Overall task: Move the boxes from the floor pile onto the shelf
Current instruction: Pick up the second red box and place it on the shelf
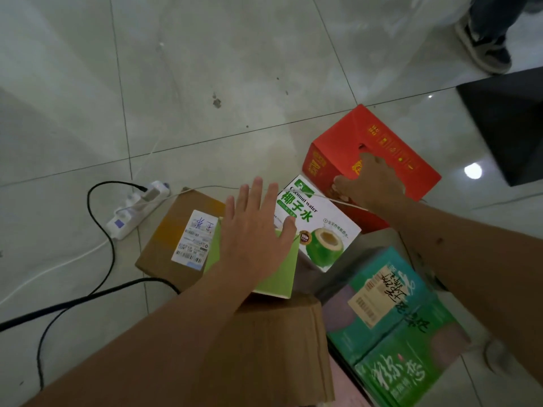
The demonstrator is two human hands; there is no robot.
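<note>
The red box (373, 160) is lying on the floor (205, 83) at the far right of the pile, its long axis running away to the right. The right hand (370, 183) is resting on its top, fingers reaching toward the handle slot — whether they are gripping, I cannot tell. The left hand (258, 227) is hovering flat, fingers spread, over the green box (282, 277) — the coconut box (320, 221) is lying between the hands.
</note>
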